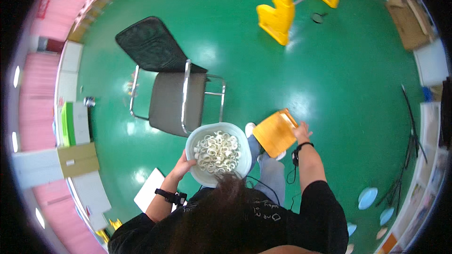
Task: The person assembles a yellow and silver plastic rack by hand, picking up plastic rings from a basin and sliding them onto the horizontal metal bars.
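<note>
Left hand (184, 163) grips bowl (202, 171) rim w/ rings (217, 153), right hand (302, 133) grips wooden box (275, 133); keep bowl level.

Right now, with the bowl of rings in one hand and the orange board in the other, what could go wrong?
1. The left hand alone grips the white bowl at its rim; heaped with pale rings, it could tip and spill them onto the green floor.
2. The right hand holds the orange board only by one edge; it may slip.
3. The chair stands close ahead, so the bowl could bump it.
</note>
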`<move>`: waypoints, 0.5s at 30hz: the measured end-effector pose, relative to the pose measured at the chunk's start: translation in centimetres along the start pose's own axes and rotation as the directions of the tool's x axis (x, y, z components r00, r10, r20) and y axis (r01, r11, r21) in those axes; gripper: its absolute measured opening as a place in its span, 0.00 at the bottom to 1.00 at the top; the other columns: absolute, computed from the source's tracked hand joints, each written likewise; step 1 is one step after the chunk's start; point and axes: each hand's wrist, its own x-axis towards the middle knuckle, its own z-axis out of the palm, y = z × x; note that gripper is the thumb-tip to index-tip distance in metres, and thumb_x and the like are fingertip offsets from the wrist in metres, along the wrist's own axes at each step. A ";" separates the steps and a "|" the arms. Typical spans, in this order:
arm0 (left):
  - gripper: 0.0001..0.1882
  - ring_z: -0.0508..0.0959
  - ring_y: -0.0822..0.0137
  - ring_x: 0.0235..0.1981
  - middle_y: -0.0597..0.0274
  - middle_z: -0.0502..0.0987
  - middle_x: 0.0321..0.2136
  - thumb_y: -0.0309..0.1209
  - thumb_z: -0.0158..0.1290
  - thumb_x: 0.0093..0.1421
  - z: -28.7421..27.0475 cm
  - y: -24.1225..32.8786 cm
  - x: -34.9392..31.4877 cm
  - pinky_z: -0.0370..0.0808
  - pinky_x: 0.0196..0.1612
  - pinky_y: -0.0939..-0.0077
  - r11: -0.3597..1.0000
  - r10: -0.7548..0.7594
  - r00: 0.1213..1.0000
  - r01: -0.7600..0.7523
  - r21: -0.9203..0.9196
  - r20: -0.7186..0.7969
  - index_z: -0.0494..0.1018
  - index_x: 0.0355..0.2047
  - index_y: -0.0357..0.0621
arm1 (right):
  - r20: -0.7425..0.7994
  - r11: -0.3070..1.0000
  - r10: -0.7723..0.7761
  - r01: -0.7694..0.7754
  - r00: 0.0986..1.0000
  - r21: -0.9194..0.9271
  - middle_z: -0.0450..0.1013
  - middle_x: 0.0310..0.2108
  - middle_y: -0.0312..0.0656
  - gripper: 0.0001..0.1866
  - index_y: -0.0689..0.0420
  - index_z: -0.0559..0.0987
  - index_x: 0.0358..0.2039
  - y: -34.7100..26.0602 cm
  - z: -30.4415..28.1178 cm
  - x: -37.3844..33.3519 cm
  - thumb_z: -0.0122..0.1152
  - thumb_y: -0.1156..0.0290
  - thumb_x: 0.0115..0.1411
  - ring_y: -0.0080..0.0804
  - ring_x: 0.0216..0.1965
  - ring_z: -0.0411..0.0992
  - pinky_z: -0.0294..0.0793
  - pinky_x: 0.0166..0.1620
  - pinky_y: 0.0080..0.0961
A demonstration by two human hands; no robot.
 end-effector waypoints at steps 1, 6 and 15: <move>0.41 0.65 0.62 0.55 0.57 0.64 0.54 0.19 0.48 0.48 -0.2 0.4 2.4 0.63 0.56 0.69 1.000 -0.003 0.998 0.001 0.031 0.062 0.48 0.63 0.45 | -0.009 1.000 0.015 -0.015 1.000 -0.020 0.64 0.56 0.45 0.31 0.51 0.65 0.56 -0.1 0.5 2.1 0.57 0.61 0.50 0.43 0.57 0.62 0.61 0.59 0.33; 0.42 0.62 0.62 0.57 0.57 0.62 0.56 0.19 0.49 0.47 1.6 0.8 9.8 0.59 0.59 0.68 1.000 -0.021 0.996 0.021 -0.004 0.084 0.47 0.63 0.44 | 0.146 0.999 -0.027 0.024 0.989 0.025 0.72 0.46 0.48 0.22 0.49 0.71 0.51 -1.0 3.4 13.1 0.52 0.61 0.54 0.43 0.49 0.70 0.68 0.51 0.37; 0.43 0.62 0.62 0.57 0.55 0.62 0.56 0.17 0.49 0.44 -1.4 3.9 13.5 0.59 0.59 0.69 0.999 0.010 0.998 -0.008 -0.042 0.060 0.47 0.63 0.44 | 0.365 0.929 -0.145 0.254 0.920 -0.271 0.71 0.47 0.48 0.19 0.53 0.73 0.47 -4.6 4.2 14.1 0.48 0.67 0.55 0.46 0.48 0.70 0.71 0.50 0.38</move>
